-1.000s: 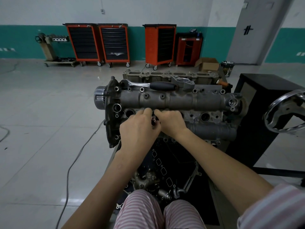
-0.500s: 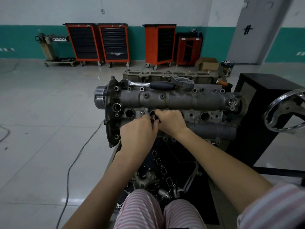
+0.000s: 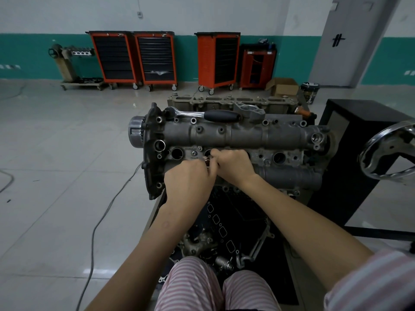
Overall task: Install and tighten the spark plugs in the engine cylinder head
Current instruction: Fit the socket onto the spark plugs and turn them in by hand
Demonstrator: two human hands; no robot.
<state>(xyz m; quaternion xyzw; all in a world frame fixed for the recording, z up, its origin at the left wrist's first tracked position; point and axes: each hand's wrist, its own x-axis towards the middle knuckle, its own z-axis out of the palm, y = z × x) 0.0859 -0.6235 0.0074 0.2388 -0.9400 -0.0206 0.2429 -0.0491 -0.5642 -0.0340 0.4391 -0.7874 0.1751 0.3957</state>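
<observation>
Both hands, left hand and right hand, pinch a spark plug

Person, head view: bare forearms, left hand and right hand ungloved. Right sleeve pink-and-white striped, pushed above elbow. Trousers matching stripe, possibly the same garment set.

No word, brand or number can be read. The grey pillar at the upper right carries a black mark shaped like a hash sign, two upright strokes crossed by one bar. On the engine cylinder head, just beside the second plug hole, sits a small patch of stamped characters, too small and blurred to make out.
</observation>
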